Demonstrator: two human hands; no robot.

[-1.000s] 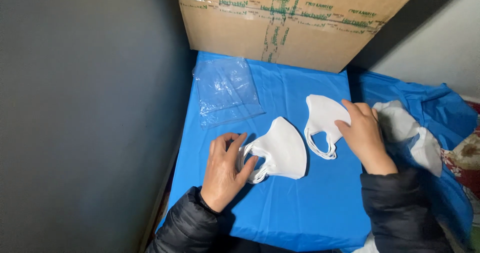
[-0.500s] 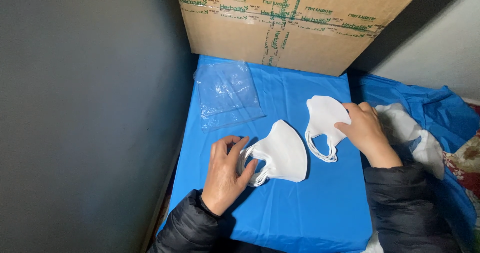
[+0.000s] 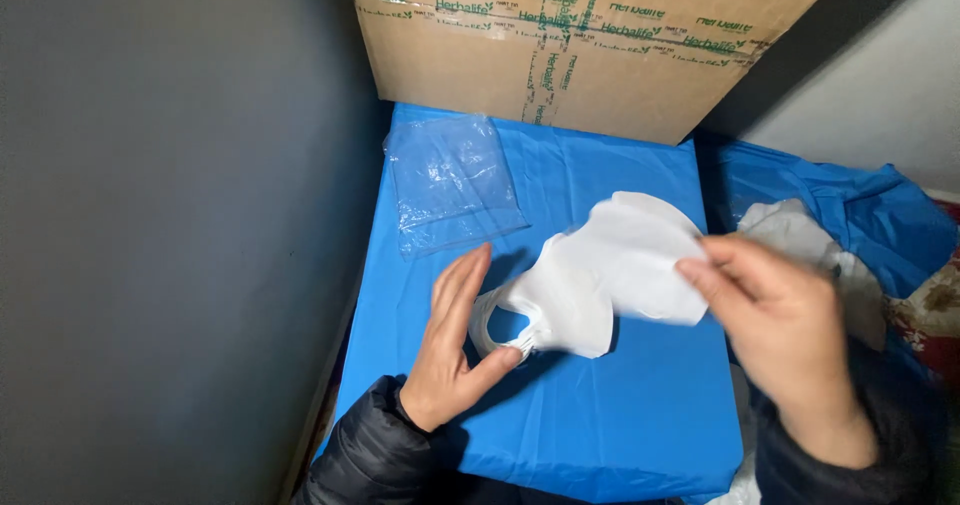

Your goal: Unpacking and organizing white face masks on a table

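Since earlier frame my right hand (image 3: 790, 335) lifted its white mask (image 3: 650, 260) off the blue sheet (image 3: 600, 435), now pinched in fingers, overlapping second mask (image 3: 560, 305). My left hand (image 3: 455, 350) open, thumb pressing second mask's ear loop to sheet. Count: two masks in hand, one clear plastic bag (image 3: 450, 180) behind, one cardboard box (image 3: 570, 45), white heap (image 3: 800, 235) at right uncountable
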